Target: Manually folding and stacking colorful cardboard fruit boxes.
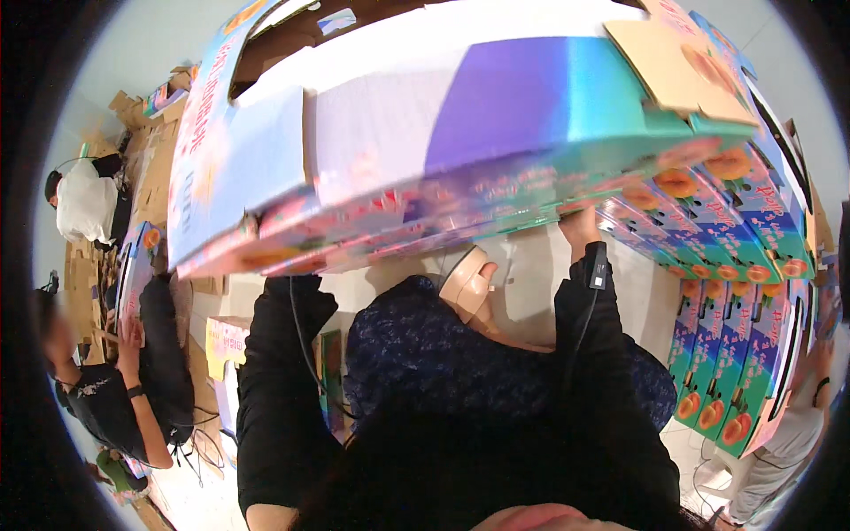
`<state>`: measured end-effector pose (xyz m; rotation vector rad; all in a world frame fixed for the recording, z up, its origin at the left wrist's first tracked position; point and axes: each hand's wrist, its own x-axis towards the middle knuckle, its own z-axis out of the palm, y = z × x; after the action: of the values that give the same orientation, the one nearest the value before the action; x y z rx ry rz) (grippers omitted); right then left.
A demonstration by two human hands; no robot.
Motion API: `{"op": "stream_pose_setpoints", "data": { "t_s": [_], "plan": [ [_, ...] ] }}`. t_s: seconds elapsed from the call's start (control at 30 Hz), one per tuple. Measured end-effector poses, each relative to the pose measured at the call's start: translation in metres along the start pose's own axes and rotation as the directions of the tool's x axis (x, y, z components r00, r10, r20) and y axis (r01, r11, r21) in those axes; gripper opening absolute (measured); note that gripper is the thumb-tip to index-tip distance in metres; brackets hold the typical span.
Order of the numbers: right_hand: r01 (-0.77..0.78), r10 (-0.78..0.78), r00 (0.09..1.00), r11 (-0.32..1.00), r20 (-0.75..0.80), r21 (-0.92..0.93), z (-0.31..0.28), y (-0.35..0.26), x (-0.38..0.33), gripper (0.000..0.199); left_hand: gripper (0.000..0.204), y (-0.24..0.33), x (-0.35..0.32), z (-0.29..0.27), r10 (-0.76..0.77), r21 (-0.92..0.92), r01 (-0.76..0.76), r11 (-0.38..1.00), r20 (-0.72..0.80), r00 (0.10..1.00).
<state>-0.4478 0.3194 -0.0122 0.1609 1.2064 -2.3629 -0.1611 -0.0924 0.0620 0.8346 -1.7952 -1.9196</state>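
Note:
A large printed cardboard carton (372, 133) in white, purple, blue and green fills the upper part of the head view, close in front of me. Its top has cut openings and loose flaps, and its near lower edge is slightly blurred. My right hand (581, 228) reaches under that lower edge and grips the carton, its fingertips hidden. My left forearm in a black sleeve (288, 354) goes up to the carton's lower left side, where the carton hides the hand. Touching or just beyond the carton's right end stands a stack of similar peach-printed cartons (739, 217).
More upright cartons (726, 354) stand in a row at right, beside a person in grey trousers (779, 456). At left, a person in black (111, 398) handles another carton (135, 274); farther back is a person in white (86, 199). My beige sandal (465, 281) is below.

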Motion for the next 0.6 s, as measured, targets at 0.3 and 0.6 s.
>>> {"op": "stream_pose_setpoints", "data": {
  "t_s": [0.3, 0.6],
  "plan": [
    [0.114, -0.129, 0.984, 0.986, -0.121, -0.124, -0.003, 0.010, 0.032, 0.038, 0.041, -0.018, 0.046, 0.029, -0.063, -0.041, 0.065, 0.997, 0.045, 0.997],
    [0.284, -0.291, 0.935, 0.957, -0.205, -0.063, 0.008, -0.007, 0.105, 0.029, 0.041, -0.028, 0.101, 0.060, -0.101, -0.043, 0.105, 0.994, 0.086, 0.991]
  ]
}}
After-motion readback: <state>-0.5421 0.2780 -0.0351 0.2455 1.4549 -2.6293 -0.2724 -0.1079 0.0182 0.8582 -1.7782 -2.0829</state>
